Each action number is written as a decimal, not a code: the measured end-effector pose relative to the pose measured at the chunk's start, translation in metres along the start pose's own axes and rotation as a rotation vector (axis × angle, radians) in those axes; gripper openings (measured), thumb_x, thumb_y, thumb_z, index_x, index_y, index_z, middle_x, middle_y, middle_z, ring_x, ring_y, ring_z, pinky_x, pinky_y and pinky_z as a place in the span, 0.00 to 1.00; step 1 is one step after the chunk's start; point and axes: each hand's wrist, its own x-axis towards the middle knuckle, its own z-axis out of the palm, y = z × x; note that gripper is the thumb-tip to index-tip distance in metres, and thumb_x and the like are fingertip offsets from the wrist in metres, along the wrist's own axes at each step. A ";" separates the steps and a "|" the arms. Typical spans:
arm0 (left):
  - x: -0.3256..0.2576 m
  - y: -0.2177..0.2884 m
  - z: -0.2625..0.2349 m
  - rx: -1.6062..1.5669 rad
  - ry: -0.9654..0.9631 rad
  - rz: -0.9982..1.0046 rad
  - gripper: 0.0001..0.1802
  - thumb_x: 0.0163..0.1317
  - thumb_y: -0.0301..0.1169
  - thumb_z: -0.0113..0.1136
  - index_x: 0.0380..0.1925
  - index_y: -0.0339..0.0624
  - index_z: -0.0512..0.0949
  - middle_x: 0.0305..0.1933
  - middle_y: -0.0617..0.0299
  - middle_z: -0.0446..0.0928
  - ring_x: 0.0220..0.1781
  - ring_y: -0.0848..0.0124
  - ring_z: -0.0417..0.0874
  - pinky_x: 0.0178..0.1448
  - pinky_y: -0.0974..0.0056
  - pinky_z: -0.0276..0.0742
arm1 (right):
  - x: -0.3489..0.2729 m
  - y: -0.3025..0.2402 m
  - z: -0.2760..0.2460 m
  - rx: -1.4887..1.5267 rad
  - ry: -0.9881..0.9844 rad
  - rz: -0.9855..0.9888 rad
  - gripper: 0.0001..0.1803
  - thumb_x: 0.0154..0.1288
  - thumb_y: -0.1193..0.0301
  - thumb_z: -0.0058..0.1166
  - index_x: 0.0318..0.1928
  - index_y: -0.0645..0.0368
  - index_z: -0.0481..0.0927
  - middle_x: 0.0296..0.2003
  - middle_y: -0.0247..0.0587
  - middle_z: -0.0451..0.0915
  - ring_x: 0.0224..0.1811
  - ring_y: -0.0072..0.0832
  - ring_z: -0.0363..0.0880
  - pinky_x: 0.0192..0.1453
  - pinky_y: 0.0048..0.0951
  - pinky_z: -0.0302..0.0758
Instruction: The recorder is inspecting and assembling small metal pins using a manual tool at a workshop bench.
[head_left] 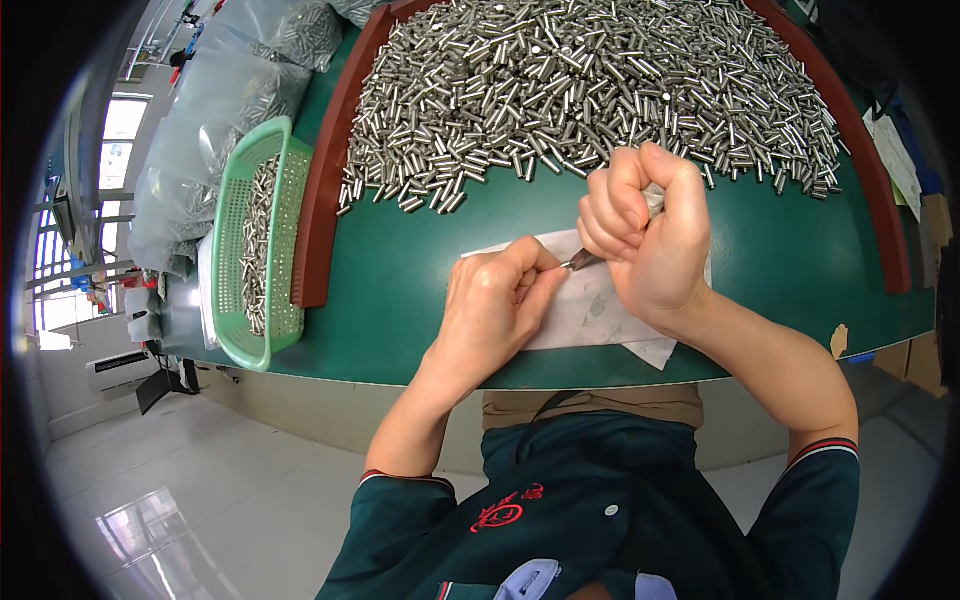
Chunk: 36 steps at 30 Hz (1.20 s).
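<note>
My left hand [488,305] pinches a small shiny metal pin [567,266] between thumb and forefinger; only its end shows. My right hand [660,235] is wrapped in a fist around a hand tool with a dark, narrow tip [583,258]. A pale, wrapped-looking handle end shows at the top of that fist. The tool's tip meets the pin's end or lies very close to it. Both hands are over a smudged white sheet [590,315] on the green tabletop [420,250]. Beyond them spreads a large heap of short metal pins [590,95].
Dark red rails [325,200] border the heap on the left and right. A light green perforated basket [228,260] of pins stands outside the left rail. Clear plastic bags [185,150] filled with metal parts stand further left. The table's front edge runs close to my body.
</note>
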 end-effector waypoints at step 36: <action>0.000 -0.017 -0.012 -1.244 -0.062 -0.224 0.06 0.60 0.28 0.50 0.36 0.38 0.70 0.30 0.60 0.72 0.17 0.84 0.54 0.21 0.77 0.50 | -0.003 0.004 -0.002 -0.064 -0.032 0.004 0.18 0.61 0.67 0.29 0.13 0.55 0.54 0.09 0.29 0.53 0.10 0.15 0.45 0.14 0.20 0.45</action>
